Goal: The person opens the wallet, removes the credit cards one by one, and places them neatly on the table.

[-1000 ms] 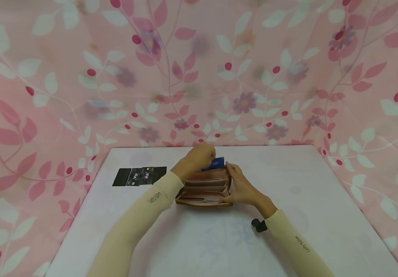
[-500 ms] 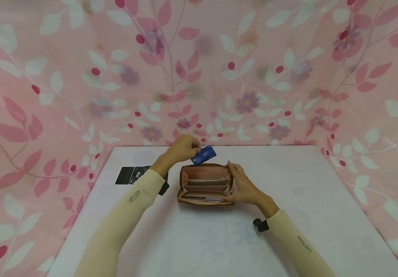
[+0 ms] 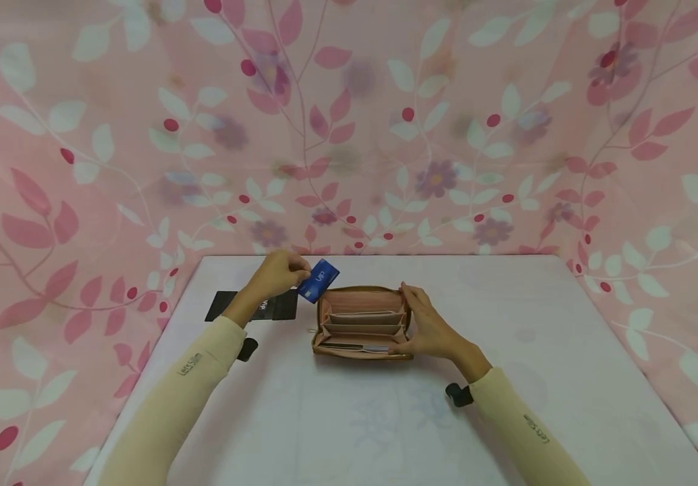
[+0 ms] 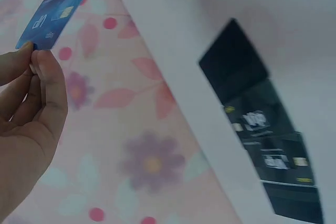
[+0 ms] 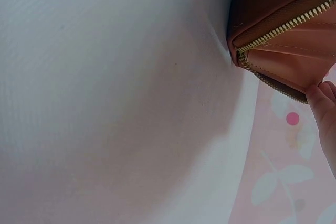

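Observation:
In the head view my left hand (image 3: 282, 275) pinches a blue VIP card (image 3: 318, 281) between thumb and fingers. The card hangs tilted in the air by the far left corner of a zip-around wallet (image 3: 364, 293). In the left wrist view the thumb and fingertip hold one end of the blue card (image 4: 55, 17), its chip showing. The wallet stands unzipped with its pink compartments facing up. My right hand (image 3: 437, 331) grips its right end, thumb at the near edge and fingers at the far edge. Dark and white cards show in the near compartment.
Several black cards (image 3: 285, 305) lie in a row on the white table (image 3: 349, 418), left of the wallet and partly covered by my left arm. A pink floral cloth (image 3: 349, 135) hangs behind the table's far edge.
My left hand has moved left with the blue card, from over the wallet's far side to beside its far left corner. The right hand stays on the wallet.

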Demonstrator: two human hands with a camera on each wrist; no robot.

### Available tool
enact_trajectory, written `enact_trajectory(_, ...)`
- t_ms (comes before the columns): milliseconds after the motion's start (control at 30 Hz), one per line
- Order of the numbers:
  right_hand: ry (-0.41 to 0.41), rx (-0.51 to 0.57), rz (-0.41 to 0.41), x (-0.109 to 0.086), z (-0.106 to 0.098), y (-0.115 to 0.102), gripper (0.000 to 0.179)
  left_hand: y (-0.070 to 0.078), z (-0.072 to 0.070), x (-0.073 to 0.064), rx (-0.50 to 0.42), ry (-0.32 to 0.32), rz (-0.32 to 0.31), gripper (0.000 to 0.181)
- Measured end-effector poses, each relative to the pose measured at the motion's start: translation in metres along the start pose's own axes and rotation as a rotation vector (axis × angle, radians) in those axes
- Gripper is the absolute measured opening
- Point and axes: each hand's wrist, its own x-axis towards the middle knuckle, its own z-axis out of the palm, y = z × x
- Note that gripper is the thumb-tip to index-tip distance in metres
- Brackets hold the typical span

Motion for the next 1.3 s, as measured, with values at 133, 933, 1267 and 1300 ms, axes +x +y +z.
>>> enact_trajectory(133, 0.007, -0.004, -0.013, 0.000, 0.000, 0.001, 0.135, -0.019, -0.001, -0.016, -0.085, 0.009, -0.096, 0.011)
enact_trajectory(933, 0.001, 0.023, -0.008, -0.001, -0.002, -0.001, 0.134, -0.092, 0.027, -0.088, -0.364, 0.011, -0.458, 0.014)
enact_trajectory(1267, -0.001, 0.013, -0.012, -0.001, -0.002, -0.001, 0.134, -0.091, 0.031, -0.089, 0.182, -0.095, -0.390, 0.005)
enact_trajectory(1300, 0.001, 0.011, -0.015, -0.001, -0.002, -0.001, 0.134, -0.087, 0.032, -0.088, 0.252, -0.103, -0.361, 0.005)
